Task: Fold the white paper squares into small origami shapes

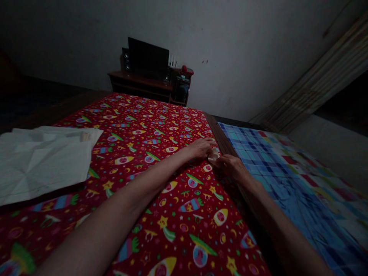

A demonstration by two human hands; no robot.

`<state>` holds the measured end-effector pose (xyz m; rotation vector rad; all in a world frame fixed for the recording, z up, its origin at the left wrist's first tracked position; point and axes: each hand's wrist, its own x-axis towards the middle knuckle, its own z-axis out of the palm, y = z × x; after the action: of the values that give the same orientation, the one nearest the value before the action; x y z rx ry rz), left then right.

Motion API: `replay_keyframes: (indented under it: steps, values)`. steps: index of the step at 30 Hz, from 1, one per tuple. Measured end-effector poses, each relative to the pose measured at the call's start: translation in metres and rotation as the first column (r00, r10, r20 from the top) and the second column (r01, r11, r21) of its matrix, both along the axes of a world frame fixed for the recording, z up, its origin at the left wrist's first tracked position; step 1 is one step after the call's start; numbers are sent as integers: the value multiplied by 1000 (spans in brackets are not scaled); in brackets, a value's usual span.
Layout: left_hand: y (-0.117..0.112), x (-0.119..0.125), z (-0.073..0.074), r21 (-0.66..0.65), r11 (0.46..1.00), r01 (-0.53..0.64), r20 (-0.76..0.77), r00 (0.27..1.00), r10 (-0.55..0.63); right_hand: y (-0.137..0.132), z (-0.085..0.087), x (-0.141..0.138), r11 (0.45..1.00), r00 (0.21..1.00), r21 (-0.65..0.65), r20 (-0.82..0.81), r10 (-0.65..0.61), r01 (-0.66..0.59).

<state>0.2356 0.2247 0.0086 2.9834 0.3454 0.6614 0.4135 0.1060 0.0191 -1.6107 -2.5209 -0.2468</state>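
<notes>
Piece [214, 154]: at the edge of the red cloth [205, 228], between 2 hands. Right hand [230, 165] appears pinched on it; left hand [202, 148] touches it, closure cannot be told. Probably light, soft; grip 2 opposite edges.

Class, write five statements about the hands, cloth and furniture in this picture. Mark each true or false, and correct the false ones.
1. The left hand and right hand are both at a small pale item. True.
2. The red cloth is plain. False: it is printed with rockets and stars.
3. A black screen stands on the brown desk. True.
4. The pale stack lies on the blue plaid cloth. False: it lies on the red cloth.
5. Both forearms are bare. True.
</notes>
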Motion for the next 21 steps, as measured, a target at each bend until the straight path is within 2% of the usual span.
replay_keyframes:
  steps: [5, 10, 16, 21]
  values:
    - [0, -1, -7, -15, 1000, -12, 62, 998, 13, -2, 6, -5, 997, 997, 3, 8, -81, 81]
    - [-12, -18, -5, -19, 1000, -20, 111, 994, 22, -1, 9, -16, 987, 987, 24, 29, -159, 158]
    - [-32, -65, -6, 5, 999, 41, 77, 996, -41, 5, 4, -23, 983, 983, 49, 45, -179, 177]
    - [-53, -115, 1, -47, 998, 29, 64, 998, -26, 2, 3, -20, 980, 982, 65, 1, -191, 190]
